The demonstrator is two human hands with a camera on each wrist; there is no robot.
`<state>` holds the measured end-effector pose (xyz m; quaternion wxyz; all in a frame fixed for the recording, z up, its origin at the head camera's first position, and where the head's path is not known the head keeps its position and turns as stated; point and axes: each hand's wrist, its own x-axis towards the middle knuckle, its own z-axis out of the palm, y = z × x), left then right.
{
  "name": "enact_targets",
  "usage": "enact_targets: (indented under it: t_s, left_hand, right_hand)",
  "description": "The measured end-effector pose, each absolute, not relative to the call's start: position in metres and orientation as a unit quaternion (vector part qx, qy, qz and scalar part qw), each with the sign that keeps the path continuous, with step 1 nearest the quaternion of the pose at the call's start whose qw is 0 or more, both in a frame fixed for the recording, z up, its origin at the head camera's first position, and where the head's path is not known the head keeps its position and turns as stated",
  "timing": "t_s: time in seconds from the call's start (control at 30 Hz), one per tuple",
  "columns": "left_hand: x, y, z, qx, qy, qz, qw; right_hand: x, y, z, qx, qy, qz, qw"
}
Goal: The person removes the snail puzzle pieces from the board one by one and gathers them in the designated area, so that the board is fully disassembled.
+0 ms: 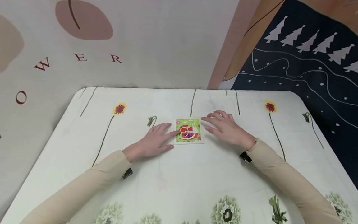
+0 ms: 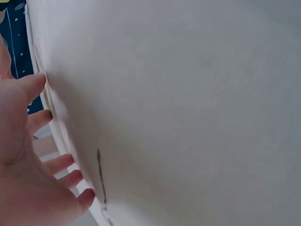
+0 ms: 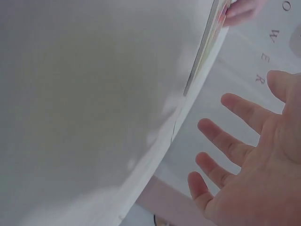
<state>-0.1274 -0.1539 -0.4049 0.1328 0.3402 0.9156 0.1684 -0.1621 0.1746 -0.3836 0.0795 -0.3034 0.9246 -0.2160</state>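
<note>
A small square picture board (image 1: 193, 132), like a child's puzzle, lies flat on the table with a light rim. Its picture is a red snail with blue and white patches on a green ground. My left hand (image 1: 152, 141) is at the board's left side, its straight index finger touching the snail's left part. Just right of the board is my right hand (image 1: 227, 129), fingers spread and slightly bent, holding nothing. In the right wrist view the board's edge (image 3: 202, 52) shows beyond that right hand (image 3: 263, 165). The left wrist view shows the left hand's (image 2: 23, 155) fingers but not the board.
A white cloth with printed flowers covers the table (image 1: 179, 177). Behind it hangs a pale cloth (image 1: 162, 46) with letters, and at the right a dark blue cloth (image 1: 293, 68) with white trees. Dark devices (image 1: 246, 157) sit under both wrists.
</note>
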Motion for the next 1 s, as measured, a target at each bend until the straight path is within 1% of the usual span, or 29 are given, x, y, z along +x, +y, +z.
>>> enact_targets:
  t_s: [0.2,0.43,0.7,0.87,1.0]
  left_hand:
    - [-0.134,-0.151,-0.411,0.339,0.918,0.175,0.111]
    - [-0.144,-0.155,-0.420,0.338,0.910,0.214,0.105]
    - [-0.143,-0.155,-0.427,0.347,0.911,0.205,0.082]
    - [-0.144,-0.155,-0.429,0.342,0.911,0.216,0.076]
    - [-0.146,-0.156,-0.428,0.334,0.908,0.241,0.080]
  right_hand:
    - [-0.163,0.167,-0.387,-0.315,0.919,-0.219,0.089]
    - [-0.168,0.160,-0.389,-0.339,0.908,-0.227,0.092]
    - [-0.175,0.140,-0.391,-0.384,0.894,-0.213,0.087]
    - [-0.183,0.122,-0.392,-0.396,0.884,-0.222,0.112]
    - [-0.191,0.108,-0.393,-0.386,0.878,-0.248,0.138]
